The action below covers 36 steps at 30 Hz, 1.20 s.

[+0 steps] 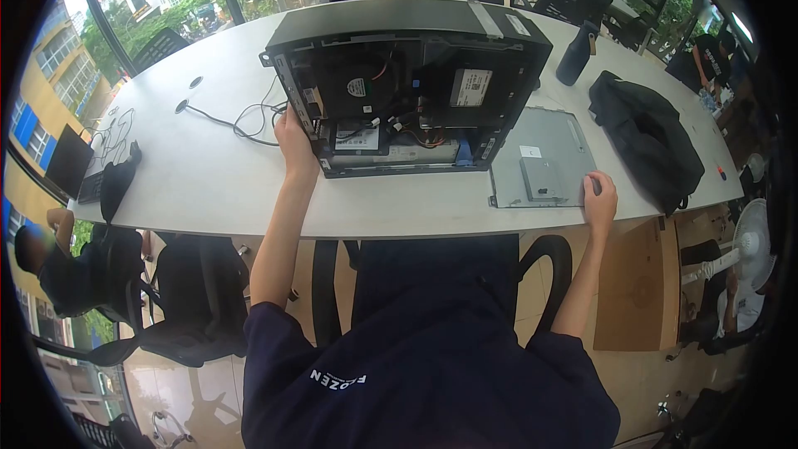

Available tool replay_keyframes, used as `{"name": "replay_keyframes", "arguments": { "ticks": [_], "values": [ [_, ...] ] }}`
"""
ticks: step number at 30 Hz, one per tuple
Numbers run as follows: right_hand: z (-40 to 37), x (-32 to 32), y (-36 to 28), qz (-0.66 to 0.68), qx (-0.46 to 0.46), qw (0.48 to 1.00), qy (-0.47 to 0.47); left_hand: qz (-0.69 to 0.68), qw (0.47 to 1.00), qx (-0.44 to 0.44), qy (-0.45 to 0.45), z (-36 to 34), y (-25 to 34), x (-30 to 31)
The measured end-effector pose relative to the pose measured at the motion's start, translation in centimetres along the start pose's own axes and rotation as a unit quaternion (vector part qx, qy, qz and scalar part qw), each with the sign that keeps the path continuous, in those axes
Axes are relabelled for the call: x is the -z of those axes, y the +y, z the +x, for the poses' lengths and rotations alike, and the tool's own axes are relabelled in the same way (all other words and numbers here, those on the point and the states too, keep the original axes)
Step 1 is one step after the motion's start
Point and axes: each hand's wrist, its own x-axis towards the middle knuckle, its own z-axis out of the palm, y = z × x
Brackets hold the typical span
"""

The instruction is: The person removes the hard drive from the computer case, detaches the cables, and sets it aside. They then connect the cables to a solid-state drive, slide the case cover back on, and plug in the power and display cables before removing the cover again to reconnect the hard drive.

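A black desktop computer case stands on the table with its open side facing me. Inside it a fan, a drive with a white label and several cables show. My left hand grips the case's lower left edge, with its fingers partly hidden behind it. To the right of the case lies a grey metal side panel, flat on the table, with a raised latch plate on it. At the panel's right edge my right hand is closed, its curled fingers and thumb on that edge.
The white table also holds a dark bottle, a black bag, a laptop and a loose cable. A cardboard box and a fan stand at right. People sit at both sides.
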Motion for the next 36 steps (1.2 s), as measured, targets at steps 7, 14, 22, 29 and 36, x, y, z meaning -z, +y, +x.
{"name": "replay_keyframes", "arguments": {
  "ticks": [7,14,22,29,36],
  "values": [
    [-0.1,-0.1,0.2,0.002,-0.002,1.0,0.003,0.019,1.0,-0.005,0.001,-0.2,0.3,-0.1],
    [-0.2,-0.1,0.1,-0.006,0.0,1.0,0.006,0.023,1.0,0.011,-0.008,-0.2,0.5,0.1],
    [-0.2,-0.1,0.0,0.004,-0.006,1.0,0.006,-0.109,0.984,0.092,0.11,2.9,-0.9,3.0],
    [0.0,-0.1,0.2,0.002,0.003,1.0,-0.002,-0.094,0.995,0.031,0.006,0.6,-0.7,1.3],
    [-0.1,0.0,-0.1,0.002,-0.016,1.0,0.001,-0.116,0.989,-0.019,-0.094,1.4,-1.4,2.8]
  ]
}}
